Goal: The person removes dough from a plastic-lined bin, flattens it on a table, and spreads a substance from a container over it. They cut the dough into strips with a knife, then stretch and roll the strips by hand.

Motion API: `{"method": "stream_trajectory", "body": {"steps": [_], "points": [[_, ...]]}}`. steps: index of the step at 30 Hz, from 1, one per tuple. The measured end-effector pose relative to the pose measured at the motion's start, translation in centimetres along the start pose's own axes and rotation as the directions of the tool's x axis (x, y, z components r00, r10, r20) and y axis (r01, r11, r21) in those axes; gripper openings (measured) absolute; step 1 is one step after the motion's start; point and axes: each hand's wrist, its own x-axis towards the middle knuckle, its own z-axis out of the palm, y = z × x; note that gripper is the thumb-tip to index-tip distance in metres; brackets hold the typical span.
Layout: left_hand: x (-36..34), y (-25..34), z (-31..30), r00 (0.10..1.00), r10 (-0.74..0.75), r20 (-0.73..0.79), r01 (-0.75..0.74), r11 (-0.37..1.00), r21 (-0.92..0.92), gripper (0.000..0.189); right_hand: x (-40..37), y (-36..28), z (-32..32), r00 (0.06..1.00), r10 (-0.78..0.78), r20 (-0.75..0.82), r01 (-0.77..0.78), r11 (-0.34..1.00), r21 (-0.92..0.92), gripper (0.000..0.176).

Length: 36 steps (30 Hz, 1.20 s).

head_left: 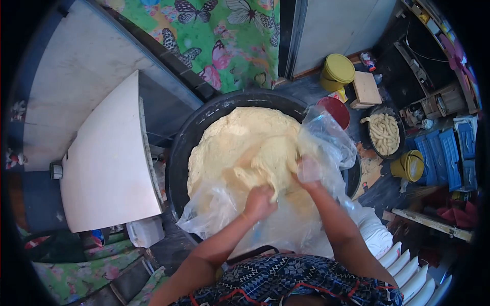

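View from above of a wide, round black basin (pixel 178 148) at the centre of the scene, filled almost to its rim with a pale yellow dough (pixel 235 137). The mass is soft and domed, its surface matt, lumpy and creased. A thin clear plastic sheet (pixel 329 140), crumpled and glossy, rises in a peak over the right part of the dough and spills in loose folds over the near edge of the basin. The left hand (pixel 259 202) lies at the near-centre of the mass, fingers curled into a fist that clutches a stretched lump of dough. The right hand (pixel 309 170), just to its right and slightly farther, is veiled by the film; it touches both dough and plastic, but whether its fingers are spread or closed cannot be told. To the left of the basin stands a flat white board (pixel 107 168) with a curved far edge. At the far side hangs a green cloth (pixel 219 35) printed with butterflies. Far right: a squat yellow lidded bucket (pixel 338 71), a round red lid (pixel 334 109), and a dark bowl (pixel 400 133) of pale finger-shaped pieces. A smaller yellow bucket (pixel 411 166) and ribbed blue crates (pixel 444 153) lie to the right.
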Motion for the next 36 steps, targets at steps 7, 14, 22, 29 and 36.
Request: {"method": "stream_trajectory", "body": {"steps": [7, 14, 22, 29, 36], "points": [[4.1, -4.9, -4.4, 0.924, -0.273, -0.267, 0.305, 0.948, 0.088, 0.071, -3.9, 0.1, -4.4, 0.992, -0.026, 0.126, 0.025, 1.0, 0.015, 0.057], [9.5, -7.4, -1.9, 0.894, -0.425, 0.143, 0.399, 0.899, 0.181, 0.062, 3.3, -0.1, -0.4, 0.984, 0.123, 0.133, -0.112, 0.99, -0.085, 0.075], [-1.8, -0.4, -1.7, 0.962, -0.251, 0.11, 0.254, 0.967, -0.009, 0.051, -7.1, -1.1, -2.1, 0.997, 0.047, 0.054, -0.064, 0.924, 0.377, 0.051], [1.2, 0.9, -8.7, 0.791, -0.563, -0.239, 0.159, 0.567, -0.808, 0.037, -1.3, -7.1, -11.7, 0.946, 0.325, -0.013, -0.176, 0.543, 0.821, 0.031], [0.1, 6.3, -19.2, 0.81, -0.47, -0.35, -0.149, 0.412, -0.899, 0.026, 2.1, -11.5, -19.8, 0.941, 0.194, -0.278, 0.156, 0.478, 0.864, 0.032]]}}
